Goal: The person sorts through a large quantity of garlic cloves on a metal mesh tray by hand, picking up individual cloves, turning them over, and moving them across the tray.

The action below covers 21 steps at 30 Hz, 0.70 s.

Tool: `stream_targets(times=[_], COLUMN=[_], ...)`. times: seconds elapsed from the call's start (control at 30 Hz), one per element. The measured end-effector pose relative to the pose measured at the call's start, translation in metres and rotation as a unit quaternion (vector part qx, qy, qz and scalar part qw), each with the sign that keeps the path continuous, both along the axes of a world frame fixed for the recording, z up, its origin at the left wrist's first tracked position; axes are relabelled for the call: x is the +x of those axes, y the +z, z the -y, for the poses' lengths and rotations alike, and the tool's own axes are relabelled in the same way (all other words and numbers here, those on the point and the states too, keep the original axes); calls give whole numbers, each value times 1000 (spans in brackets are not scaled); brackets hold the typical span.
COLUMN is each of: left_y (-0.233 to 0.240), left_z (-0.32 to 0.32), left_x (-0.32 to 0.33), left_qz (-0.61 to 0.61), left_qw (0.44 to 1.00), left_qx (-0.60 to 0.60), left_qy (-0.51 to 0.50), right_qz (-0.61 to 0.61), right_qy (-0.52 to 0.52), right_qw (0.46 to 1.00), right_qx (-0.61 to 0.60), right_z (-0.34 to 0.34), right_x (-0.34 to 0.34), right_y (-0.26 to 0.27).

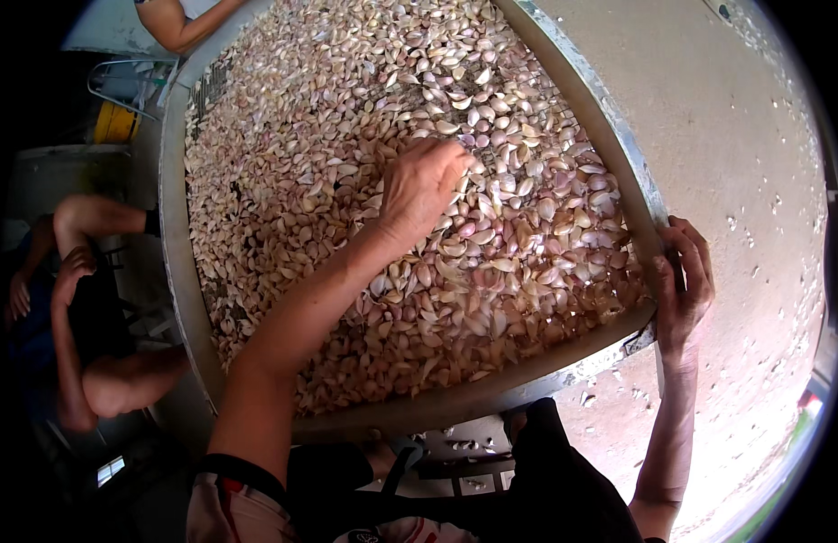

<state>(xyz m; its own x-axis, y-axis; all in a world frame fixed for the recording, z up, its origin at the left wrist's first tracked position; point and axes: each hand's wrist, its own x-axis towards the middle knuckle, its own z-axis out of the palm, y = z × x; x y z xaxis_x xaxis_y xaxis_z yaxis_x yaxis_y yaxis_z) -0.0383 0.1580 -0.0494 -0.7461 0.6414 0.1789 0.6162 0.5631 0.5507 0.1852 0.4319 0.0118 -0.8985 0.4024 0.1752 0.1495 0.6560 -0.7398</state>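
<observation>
A big framed tray with a mesh bottom (pixel 585 85) lies before me, spread with loose unpeeled garlic cloves (pixel 310 210). Over the middle of the cloves, my left hand (pixel 425 180) is bent down with its fingers curled. Its fingertips are hidden, so whether a clove is between them I cannot make out. At the near right corner, my right hand (pixel 687 285) grips the tray's rim, with fingers on both sides of the edge. Just beyond my left hand the cloves lie thinner, and dark mesh shows through.
A seated person (pixel 86 305) is close to the tray's left side. Another person's arm (pixel 188 27) is by the far left corner. A yellow bucket (pixel 115 123) stands beyond the left rim. White scraps dot the concrete floor (pixel 717 136) on the right.
</observation>
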Motion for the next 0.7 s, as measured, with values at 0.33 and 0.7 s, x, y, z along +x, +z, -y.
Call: stream_targets(times=[0.33, 0.7], left_y=[-11, -1], left_z=[-24, -43], left_x=[82, 59], left_qz=[-146, 45], left_qw=[976, 981], left_qx=[50, 18], left_qy=[-154, -189], right_qz=[-8, 17], right_qy=[4, -29], right_qw=[1000, 999], right_qx=[26, 18], right_z=[-2, 1], right_x=[4, 2], right_y=[-1, 4])
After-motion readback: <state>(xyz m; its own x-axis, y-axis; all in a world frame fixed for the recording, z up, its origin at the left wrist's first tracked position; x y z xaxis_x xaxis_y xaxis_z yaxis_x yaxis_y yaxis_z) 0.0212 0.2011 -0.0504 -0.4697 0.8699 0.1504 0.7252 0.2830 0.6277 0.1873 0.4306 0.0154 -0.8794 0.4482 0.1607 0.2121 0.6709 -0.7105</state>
